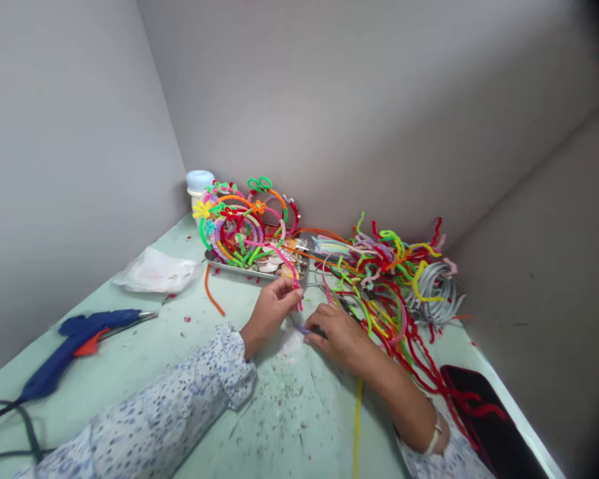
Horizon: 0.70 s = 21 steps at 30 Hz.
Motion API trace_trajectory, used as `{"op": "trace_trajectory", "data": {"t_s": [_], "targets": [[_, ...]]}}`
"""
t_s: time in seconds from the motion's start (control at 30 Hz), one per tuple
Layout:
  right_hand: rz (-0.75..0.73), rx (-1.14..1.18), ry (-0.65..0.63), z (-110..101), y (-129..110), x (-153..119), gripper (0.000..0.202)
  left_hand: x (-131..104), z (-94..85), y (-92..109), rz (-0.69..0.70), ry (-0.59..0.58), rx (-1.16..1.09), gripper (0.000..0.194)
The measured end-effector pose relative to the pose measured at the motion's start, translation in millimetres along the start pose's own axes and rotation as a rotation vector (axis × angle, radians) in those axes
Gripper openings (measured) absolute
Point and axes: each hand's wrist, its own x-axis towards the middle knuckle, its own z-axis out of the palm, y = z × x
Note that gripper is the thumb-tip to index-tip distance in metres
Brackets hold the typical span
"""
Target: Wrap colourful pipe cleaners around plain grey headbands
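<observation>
Clock read from the hands. Blue glue gun on worktop, 9 o'clock. White packet, 10. Bright headbands at metal tray, 11. Left hand pinched shut on pink pipe cleaner, which runs up toward 11. Right hand half-curled at purplish strip; cannot tell if gripped. Pipe-cleaner heap, 2. Dark phone, 4.

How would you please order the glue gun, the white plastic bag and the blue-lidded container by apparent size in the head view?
1. Glue gun
2. White plastic bag
3. Blue-lidded container, partly hidden
</observation>
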Motion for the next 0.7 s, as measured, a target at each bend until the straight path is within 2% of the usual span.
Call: {"op": "trace_trajectory", "data": {"t_s": [0.07, 0.13, 0.23, 0.33, 0.5, 0.57, 0.7], "targets": [[-0.020, -0.064, 0.013, -3.6, -2.6, 1.2, 0.004, -0.5, 0.5, 1.9, 0.032, 0.029, 0.006, 0.022], [-0.036, -0.129, 0.067, -16.0, -5.9, 0.8, 0.008, -1.1, 1.8, 6.3, 0.075, 0.103, -0.003, 0.023], [-0.072, -0.175, 0.208, -41.1, -12.5, -3.4, 0.012, -2.9, 5.2, 14.3, 0.153, 0.225, -0.018, 0.023], [-0.055, -0.151, 0.382, -56.4, -18.3, -8.0, 0.013, -6.9, 10.6, 20.0, 0.216, 0.281, 0.011, 0.023], [0.035, -0.024, 0.602, -50.0, -16.8, -6.5, 0.013, -17.0, 21.1, 24.3, 0.244, 0.252, 0.012, 0.023], [0.077, 0.038, 0.629, -45.3, -14.7, -4.2, 0.013, -21.4, 24.5, 27.0, 0.259, 0.244, 0.022, 0.021], [0.171, 0.222, 0.595, -38.9, -17.2, -2.4, 0.012, -30.1, 30.0, 33.7, 0.350, 0.261, 0.083, 0.015]]}}
